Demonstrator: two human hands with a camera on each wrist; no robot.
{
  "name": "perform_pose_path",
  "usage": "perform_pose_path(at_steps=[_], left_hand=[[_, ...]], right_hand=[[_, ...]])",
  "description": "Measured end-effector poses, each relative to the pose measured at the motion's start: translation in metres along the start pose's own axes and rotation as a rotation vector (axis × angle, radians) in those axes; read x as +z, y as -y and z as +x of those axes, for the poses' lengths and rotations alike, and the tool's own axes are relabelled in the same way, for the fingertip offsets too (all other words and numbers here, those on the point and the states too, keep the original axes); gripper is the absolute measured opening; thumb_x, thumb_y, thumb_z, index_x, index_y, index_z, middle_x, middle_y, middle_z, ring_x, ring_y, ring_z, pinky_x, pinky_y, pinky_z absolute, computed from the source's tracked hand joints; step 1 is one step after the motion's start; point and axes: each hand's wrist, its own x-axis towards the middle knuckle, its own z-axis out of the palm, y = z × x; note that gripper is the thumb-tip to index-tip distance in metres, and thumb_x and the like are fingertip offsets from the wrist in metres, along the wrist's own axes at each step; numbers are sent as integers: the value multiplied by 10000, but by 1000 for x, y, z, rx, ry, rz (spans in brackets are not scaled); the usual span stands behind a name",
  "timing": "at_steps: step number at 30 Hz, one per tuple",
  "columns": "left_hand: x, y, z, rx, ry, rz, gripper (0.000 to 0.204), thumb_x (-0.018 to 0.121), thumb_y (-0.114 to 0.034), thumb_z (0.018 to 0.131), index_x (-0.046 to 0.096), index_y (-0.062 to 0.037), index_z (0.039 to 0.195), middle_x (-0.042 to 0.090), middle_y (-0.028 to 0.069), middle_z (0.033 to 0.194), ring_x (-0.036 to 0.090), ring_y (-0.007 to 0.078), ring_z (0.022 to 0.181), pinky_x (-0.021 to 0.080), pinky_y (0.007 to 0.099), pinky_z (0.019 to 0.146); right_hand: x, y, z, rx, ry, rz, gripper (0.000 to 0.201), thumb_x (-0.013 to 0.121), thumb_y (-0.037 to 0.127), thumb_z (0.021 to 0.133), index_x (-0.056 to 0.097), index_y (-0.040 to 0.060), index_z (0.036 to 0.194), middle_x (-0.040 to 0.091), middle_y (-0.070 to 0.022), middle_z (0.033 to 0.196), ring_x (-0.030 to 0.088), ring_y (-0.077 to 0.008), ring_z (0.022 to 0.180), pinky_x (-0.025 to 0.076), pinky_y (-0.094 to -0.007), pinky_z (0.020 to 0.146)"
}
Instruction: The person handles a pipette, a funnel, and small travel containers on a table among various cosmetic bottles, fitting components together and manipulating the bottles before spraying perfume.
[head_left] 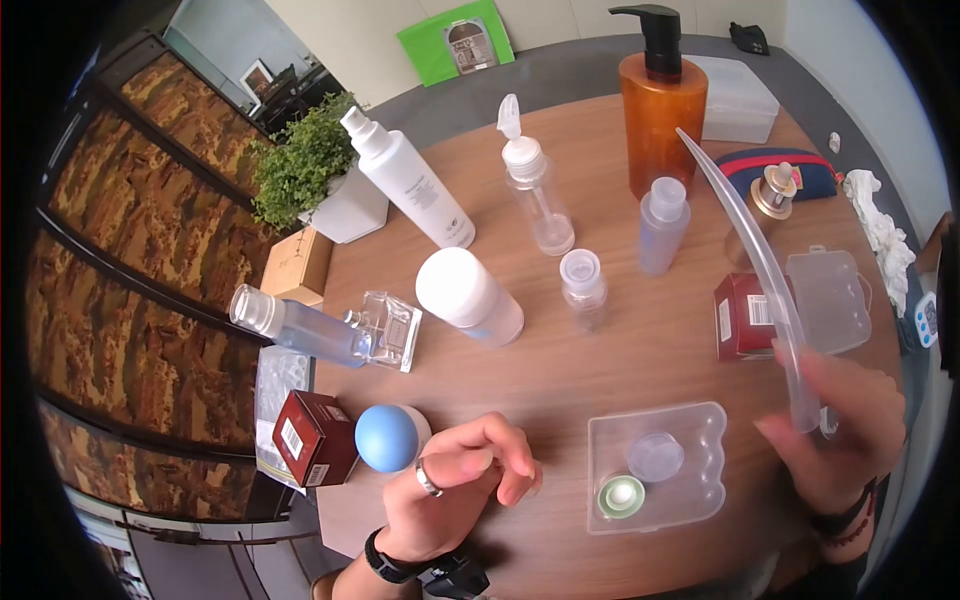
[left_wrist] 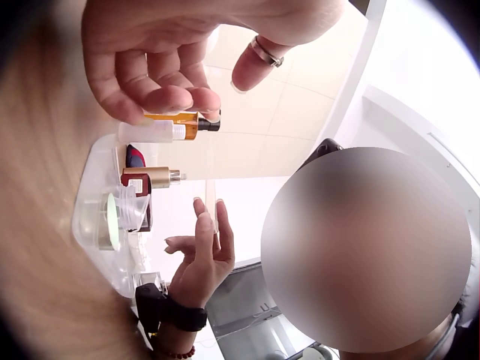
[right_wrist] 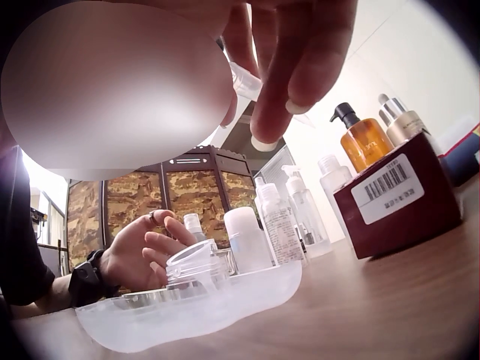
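Observation:
My right hand (head_left: 848, 420) pinches a long, curved, translucent plastic piece (head_left: 768, 275) by its lower end, raised above the table's right side. That piece (left_wrist: 211, 196) looks thin and edge-on in the left wrist view. Held in the air near the front edge, my left hand (head_left: 455, 485) has loosely curled fingers and nothing in them. Between the hands lies a clear scalloped tray (head_left: 705, 490); inside are a clear round jar (head_left: 656, 457) and a green-rimmed round container (head_left: 621, 503). In the right wrist view the jar (right_wrist: 196, 262) stands above the tray wall (right_wrist: 187, 322).
A blue-domed container (head_left: 387, 438) and dark red box (head_left: 312, 440) stand left of my left hand. Several bottles, including a white spray bottle (head_left: 415, 190) and amber pump bottle (head_left: 662, 120), stand farther back. Another red box (head_left: 742, 325) and clear case (head_left: 832, 300) are at right.

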Motion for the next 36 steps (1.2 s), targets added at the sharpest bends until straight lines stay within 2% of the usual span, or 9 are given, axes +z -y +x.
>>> perform_pose_path(at_steps=[4,8,12,16,17,20,28,30,36], left_hand=[[13,-2,2,-25,-163,178,326,500,-308,862,617,-5,884,550,78,690,497,215,668,399,391,811],[1,0,1,-25,-7,78,325,534,-294,951,638,10,1006,578,71,795,518,176,814,383,312,785],[0,1,5,-43,-21,70,306,517,-272,971,640,6,1008,565,56,779,519,154,797,392,299,804],[-1,3,7,-13,-51,18,297,518,-255,969,641,14,997,562,48,765,527,149,788,419,303,840],[7,3,7,-18,-141,104,272,509,-249,910,619,-1,925,529,77,718,506,201,714,430,370,845],[2,7,5,7,-62,86,288,536,-244,959,635,26,980,565,60,771,514,150,767,419,310,825],[5,5,-2,59,-77,21,269,529,-233,869,603,21,919,559,91,781,497,199,703,413,366,795],[8,4,-1,62,-105,16,292,526,-238,865,601,32,945,572,118,840,511,207,707,412,366,760],[15,2,-1,108,-193,13,593,583,-283,815,545,75,1287,544,161,1329,554,231,815,433,387,814]], right_hand=[[-2,0,-1,-27,49,33,516,905,15,550,732,-7,1036,755,-191,917,758,-322,775,609,-347,676],[-2,0,-3,-29,70,30,531,906,8,554,726,-9,1054,756,-192,943,758,-321,789,610,-352,680],[-7,1,6,-140,82,-58,523,905,1,574,726,1,1066,756,-191,958,759,-307,794,605,-343,684],[-5,2,0,10,81,61,512,908,5,596,722,-13,1073,758,-191,965,758,-306,794,597,-333,687],[-6,2,1,-36,72,44,519,910,7,591,721,-17,1074,757,-193,953,758,-305,792,597,-330,687],[-6,-1,6,-50,81,20,536,917,13,579,719,-23,1076,757,-198,929,760,-307,786,600,-325,680],[-5,-5,4,-58,-14,-6,491,902,-1,564,737,-23,1025,755,-192,885,761,-309,752,612,-330,640],[1,-7,6,-49,-2,43,495,903,6,569,732,-22,1032,754,-191,883,760,-310,744,611,-333,634],[-10,-4,-4,-15,64,34,496,871,44,604,716,-12,1072,761,-174,914,752,-294,755,569,-326,648]])
